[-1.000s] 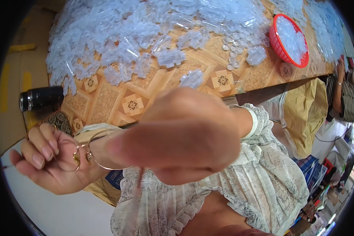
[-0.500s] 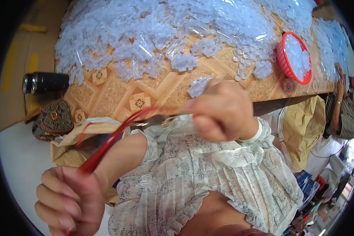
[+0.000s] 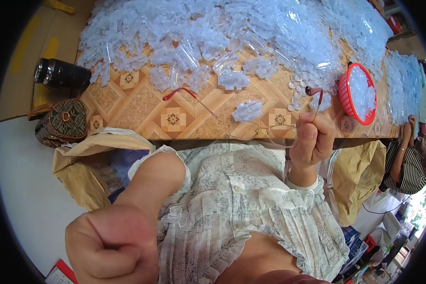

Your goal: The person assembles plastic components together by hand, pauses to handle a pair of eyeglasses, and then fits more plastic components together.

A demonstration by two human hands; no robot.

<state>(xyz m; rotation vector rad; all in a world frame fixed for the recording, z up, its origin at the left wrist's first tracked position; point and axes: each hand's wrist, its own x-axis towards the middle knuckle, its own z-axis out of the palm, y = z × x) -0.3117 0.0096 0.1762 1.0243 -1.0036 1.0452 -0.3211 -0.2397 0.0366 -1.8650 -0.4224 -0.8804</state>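
Bright even daylight, sharp centre, strong fisheye bending, black rim.

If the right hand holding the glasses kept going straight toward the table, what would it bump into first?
Probably the small cluster of clear plastic pieces just beyond the right hand and its glasses, well before the red basket. Depth is hard to judge here.
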